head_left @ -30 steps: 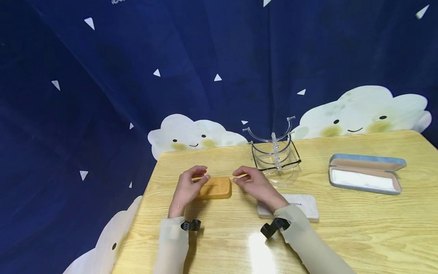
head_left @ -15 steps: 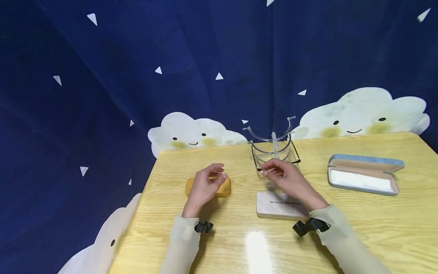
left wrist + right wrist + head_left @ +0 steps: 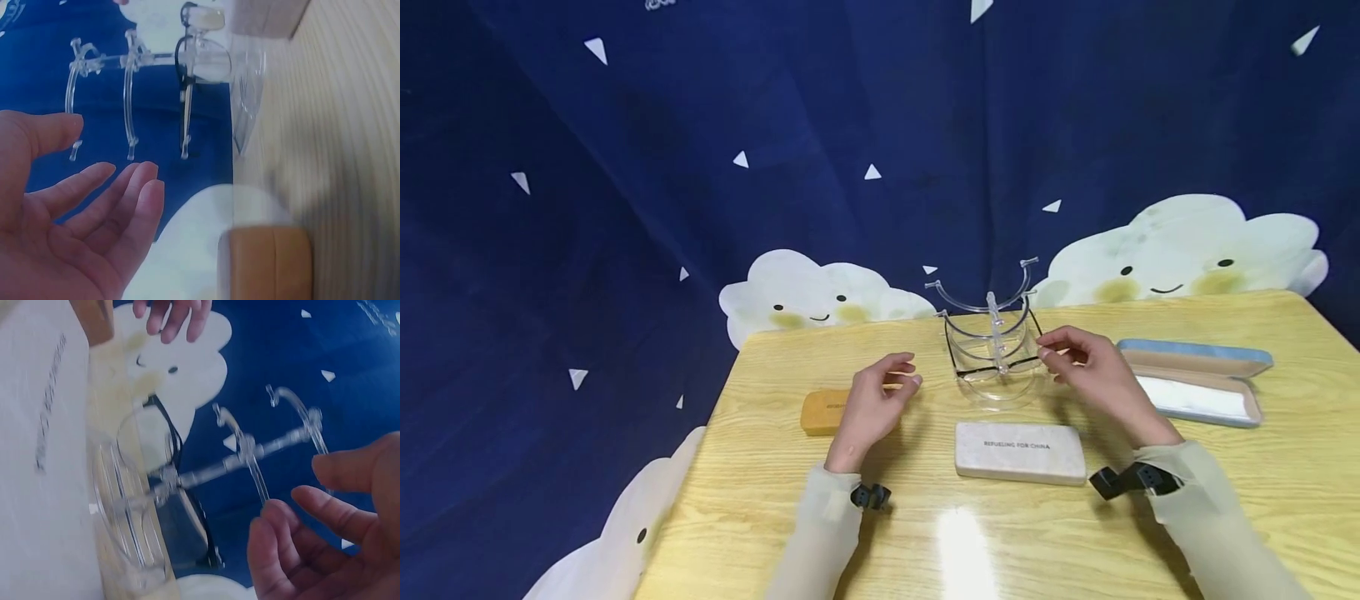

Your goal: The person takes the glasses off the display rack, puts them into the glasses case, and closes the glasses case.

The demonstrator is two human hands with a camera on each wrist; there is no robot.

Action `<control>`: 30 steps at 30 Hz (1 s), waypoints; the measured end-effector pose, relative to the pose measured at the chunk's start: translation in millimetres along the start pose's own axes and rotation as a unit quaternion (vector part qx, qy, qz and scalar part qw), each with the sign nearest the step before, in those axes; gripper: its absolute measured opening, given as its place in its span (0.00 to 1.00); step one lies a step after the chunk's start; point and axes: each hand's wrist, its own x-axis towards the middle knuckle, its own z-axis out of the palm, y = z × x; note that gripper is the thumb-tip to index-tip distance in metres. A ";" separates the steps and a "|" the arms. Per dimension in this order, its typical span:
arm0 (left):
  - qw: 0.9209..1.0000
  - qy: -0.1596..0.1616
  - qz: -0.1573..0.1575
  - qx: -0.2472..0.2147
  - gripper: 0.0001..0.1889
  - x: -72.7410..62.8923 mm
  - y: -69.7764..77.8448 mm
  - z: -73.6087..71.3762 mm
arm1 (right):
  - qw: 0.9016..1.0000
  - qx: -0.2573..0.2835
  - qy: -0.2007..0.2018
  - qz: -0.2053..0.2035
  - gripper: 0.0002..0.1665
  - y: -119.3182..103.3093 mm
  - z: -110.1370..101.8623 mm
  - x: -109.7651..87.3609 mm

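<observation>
A pair of black-rimmed glasses [image 3: 976,372] sits on the lowest tier of a clear glasses stand [image 3: 997,343]. Just right of the stand is my right hand [image 3: 1097,379], its fingertips overlapping the corner of the glasses in the head view. The right wrist view shows the thumb apart from the bent fingers [image 3: 265,550], with nothing between them. My left hand [image 3: 876,408] hovers over the right part of an orange glasses case [image 3: 822,408], hiding some of it. Its fingers are loosely bent and hold nothing, as the left wrist view shows.
In front of the stand lies a closed whitish glasses case [image 3: 1018,454] with printed lettering. An open blue glasses case [image 3: 1195,360] with a white cloth [image 3: 1195,398] inside stands at the right, partly behind my right forearm. A blue curtain [image 3: 820,125] hangs behind the table.
My right hand has moved right, from between the orange case and the stand, across its front to its right side. My left hand has shifted right over the orange case. The glasses stay on the stand.
</observation>
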 end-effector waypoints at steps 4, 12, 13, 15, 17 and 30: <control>1.000 -0.002 0.003 -0.012 0.19 6.7 3.6 9.5 | 0.999 0.012 0.030 0.009 0.16 9.4 -7.2 3.7; 1.000 -0.013 -0.020 -0.019 0.22 18.9 10.2 27.5 | 0.997 0.014 0.051 0.050 0.21 22.3 -10.3 6.8; 0.999 -0.014 -0.026 -0.018 0.23 19.9 10.9 29.7 | 0.997 0.012 0.051 0.053 0.21 23.8 -10.0 7.0; 0.999 -0.017 -0.034 -0.020 0.24 22.1 12.0 33.8 | 0.997 0.012 0.045 0.055 0.23 26.7 -9.4 7.7; 0.999 -0.020 -0.041 -0.030 0.25 24.4 13.7 38.0 | 0.997 0.020 0.035 0.058 0.26 29.2 -8.5 8.5; 0.996 -0.028 -0.069 -0.054 0.29 28.8 16.6 54.6 | 0.996 0.045 -0.011 0.082 0.32 34.0 1.9 11.8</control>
